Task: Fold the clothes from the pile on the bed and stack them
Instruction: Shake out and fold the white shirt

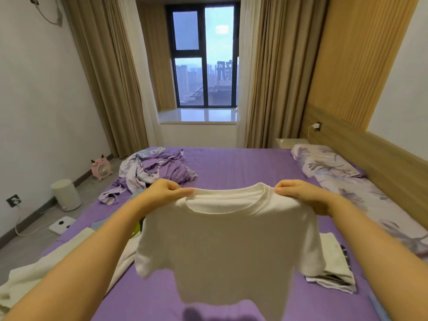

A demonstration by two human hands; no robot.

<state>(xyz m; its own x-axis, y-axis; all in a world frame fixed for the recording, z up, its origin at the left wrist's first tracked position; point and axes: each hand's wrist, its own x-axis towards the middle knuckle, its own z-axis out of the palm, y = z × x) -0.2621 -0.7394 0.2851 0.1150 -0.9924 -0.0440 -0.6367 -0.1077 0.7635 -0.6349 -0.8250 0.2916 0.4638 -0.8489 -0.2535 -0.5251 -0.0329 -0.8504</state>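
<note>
While both arms reach forward, left hand and right hand pinch the shoulders of a white T-shirt, fingers curled on fabric. Shirt hangs spread above the purple bed. Folded stack lies right; unfolded pile left.

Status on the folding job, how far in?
Done: a folded stack lies on the purple bed at right. In hand: left hand and right hand pinch a white T-shirt by its shoulders, held up unfolded. Left: loose white clothes at near left.
</note>
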